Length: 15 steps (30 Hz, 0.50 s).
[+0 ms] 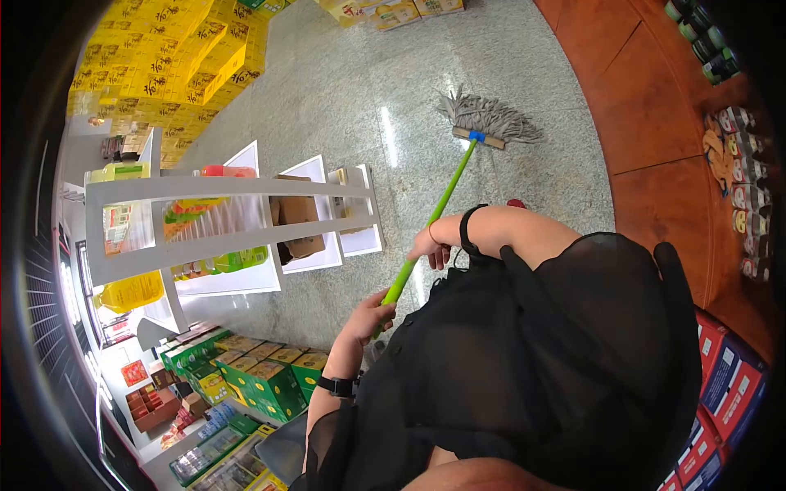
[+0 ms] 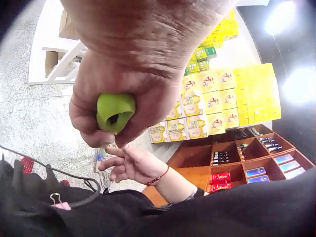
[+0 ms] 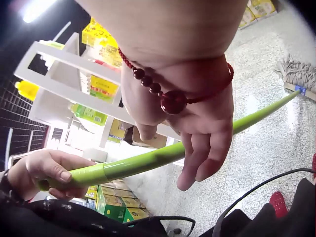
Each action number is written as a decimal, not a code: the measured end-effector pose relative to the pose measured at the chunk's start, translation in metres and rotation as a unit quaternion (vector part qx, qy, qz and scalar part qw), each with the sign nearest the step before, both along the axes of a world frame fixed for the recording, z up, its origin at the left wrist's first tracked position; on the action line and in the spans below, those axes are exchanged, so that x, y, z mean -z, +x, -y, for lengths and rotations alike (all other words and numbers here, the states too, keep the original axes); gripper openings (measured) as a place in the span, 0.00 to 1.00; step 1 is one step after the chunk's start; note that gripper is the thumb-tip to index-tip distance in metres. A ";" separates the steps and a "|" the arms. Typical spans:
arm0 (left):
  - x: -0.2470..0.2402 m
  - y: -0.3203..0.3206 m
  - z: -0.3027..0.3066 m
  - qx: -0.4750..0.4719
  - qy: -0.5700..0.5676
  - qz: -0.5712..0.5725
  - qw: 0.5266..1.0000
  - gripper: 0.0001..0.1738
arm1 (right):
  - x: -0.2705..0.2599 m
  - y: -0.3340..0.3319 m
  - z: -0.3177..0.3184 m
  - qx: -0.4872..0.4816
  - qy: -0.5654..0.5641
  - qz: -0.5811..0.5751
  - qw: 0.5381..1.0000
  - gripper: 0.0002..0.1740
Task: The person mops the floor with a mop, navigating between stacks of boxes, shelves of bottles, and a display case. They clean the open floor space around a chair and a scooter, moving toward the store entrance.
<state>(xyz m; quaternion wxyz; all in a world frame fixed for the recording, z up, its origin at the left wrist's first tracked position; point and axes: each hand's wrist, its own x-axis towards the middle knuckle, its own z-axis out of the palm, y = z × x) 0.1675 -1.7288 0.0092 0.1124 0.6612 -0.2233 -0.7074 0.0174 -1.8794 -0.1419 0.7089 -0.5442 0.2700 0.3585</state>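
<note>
A green mop handle (image 1: 452, 184) slants across the head view to a blue clamp (image 1: 477, 137) and a grey string mop head (image 1: 495, 117) lying on the floor. My left hand (image 1: 368, 317) grips the handle near its top end; in the left wrist view that hand (image 2: 128, 98) is curled round the hollow green end (image 2: 116, 111). Lower on the handle, my right hand (image 1: 431, 245) lies against it. The right wrist view shows this hand (image 3: 197, 128) with its fingers extended loosely across the green shaft (image 3: 148, 159), thumb apart, not closed round it.
White shelving (image 1: 233, 209) with bottles stands left of the handle. Yellow cartons (image 1: 164, 57) are stacked at upper left, green boxes (image 1: 270, 380) at lower left. A red-brown wooden cabinet (image 1: 655, 155) runs along the right. Speckled stone floor (image 1: 344, 106) lies between.
</note>
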 end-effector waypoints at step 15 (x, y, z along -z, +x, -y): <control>-0.003 -0.043 0.150 0.078 -0.007 -0.002 0.997 0.24 | -0.034 -0.070 0.116 0.140 -0.025 0.018 0.990 0.33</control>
